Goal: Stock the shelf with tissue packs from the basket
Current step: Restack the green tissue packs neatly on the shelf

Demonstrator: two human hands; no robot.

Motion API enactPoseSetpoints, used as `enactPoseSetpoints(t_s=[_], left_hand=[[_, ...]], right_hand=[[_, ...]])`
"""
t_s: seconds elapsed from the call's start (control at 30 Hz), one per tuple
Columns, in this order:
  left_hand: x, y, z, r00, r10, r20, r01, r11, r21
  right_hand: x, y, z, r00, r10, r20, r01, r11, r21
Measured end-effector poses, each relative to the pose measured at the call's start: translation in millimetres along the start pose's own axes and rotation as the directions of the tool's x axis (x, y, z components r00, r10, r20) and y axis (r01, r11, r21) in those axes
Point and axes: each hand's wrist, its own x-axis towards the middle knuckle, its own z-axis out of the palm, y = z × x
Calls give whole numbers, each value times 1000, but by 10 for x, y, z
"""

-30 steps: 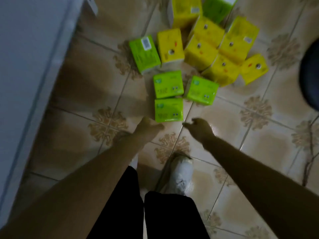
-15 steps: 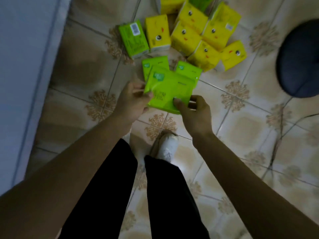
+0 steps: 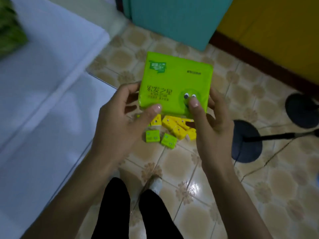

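Above the floor: green pack point(image 3: 174, 85) held level.
Left hand point(image 3: 120, 121) and right hand point(image 3: 209, 125) pinch its near edge, label up for shelving.

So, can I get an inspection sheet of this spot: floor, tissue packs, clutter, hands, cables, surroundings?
Surface: glossy beige patterned floor tiles; a white flat-topped unit stands at the left.
Job's things: lime-green plastic-wrapped tissue pack held up in both hands; small green packs and yellow packs lie on the floor below; no basket seen.
Clutter: two dark round stand bases, one bearing a black pole.
Hands: left hand and right hand each grip the pack's lower edge, thumbs on its face.
Cables: thin dark line on the tiles by the nearer base; cable or crack, cannot tell.
Surroundings: teal cabinet, yellow panel, blurred green thing on the unit's far corner.
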Motion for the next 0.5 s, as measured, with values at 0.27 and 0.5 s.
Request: enactPoseSetpoints(t_s=[0.27, 0.5], left_hand=[[-782, 896, -1277, 897, 303, -322, -242, 946, 217], [-1492, 1261, -2505, 759, 428, -491, -312, 900, 304]], right_hand=[[-635, -1236, 638, 893, -323, 312, 316, 946, 75], [-1646, -1955, 1458, 812, -503, 297, 483, 864, 142]])
